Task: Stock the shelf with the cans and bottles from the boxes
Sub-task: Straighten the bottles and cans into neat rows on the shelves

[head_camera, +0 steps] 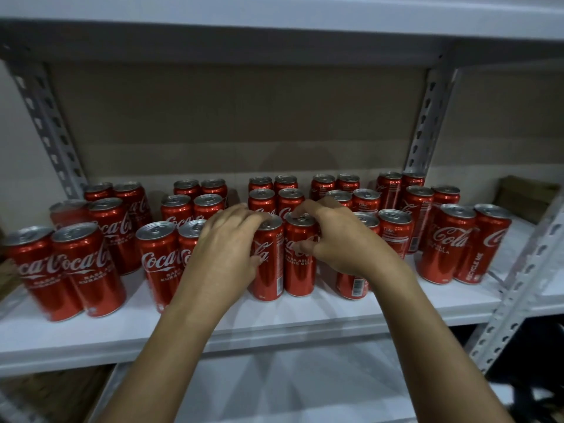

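Several red cola cans stand in paired rows on a white shelf (305,319). At the front of the middle rows stand two cans side by side. My left hand (227,242) grips the left can (268,270) from its left side, fingers over the rim and thumb on the label. My right hand (338,239) grips the right can (300,270) from the right, fingers curled over its top and thumb on the side. Both cans stand upright on the shelf, touching each other.
Slotted grey uprights (424,123) frame the shelf, with one more post (518,288) at the front right. Cardboard backs the shelf. A brown box (525,196) sits far right. Another white shelf (274,389) lies below. Can groups flank both hands.
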